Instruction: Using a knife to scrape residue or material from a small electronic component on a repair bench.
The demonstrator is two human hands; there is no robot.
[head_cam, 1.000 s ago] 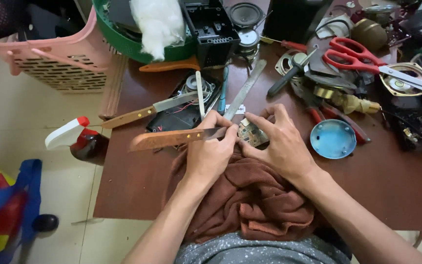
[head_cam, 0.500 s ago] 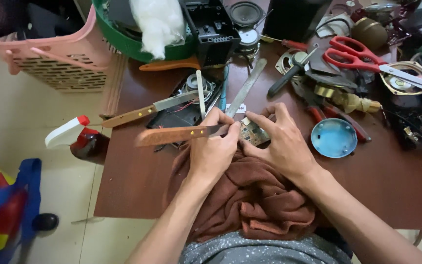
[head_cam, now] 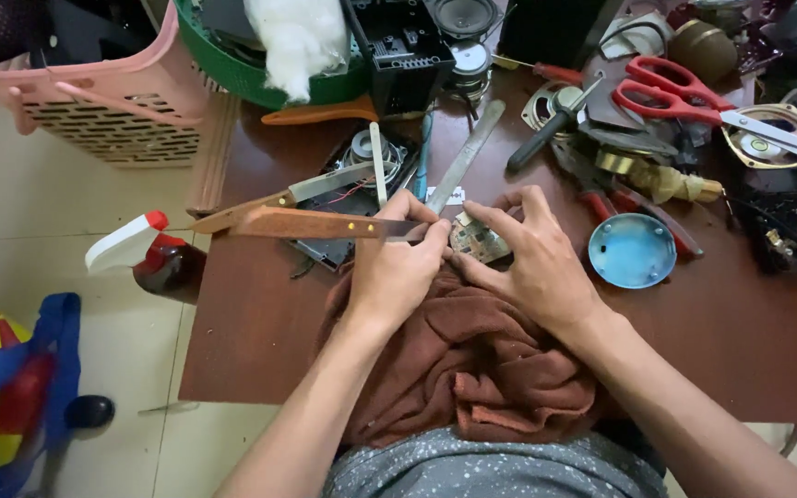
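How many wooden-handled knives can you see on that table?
2. One knife is in the left hand, its blade tip at the small part that the right hand steadies. The other knife lies just behind it. The clutter may hide more.

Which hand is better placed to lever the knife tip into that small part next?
Left, probably. The left hand grips the wooden-handled knife, its tip at the small metal part. The right hand is steadying that part on the brown cloth.

On the desk (head_cam: pixel 260 323), the cloth (head_cam: pixel 472 369) lies in front; scissors (head_cam: pixel 684 92) far right behind it, basket (head_cam: pixel 113 101) left behind.
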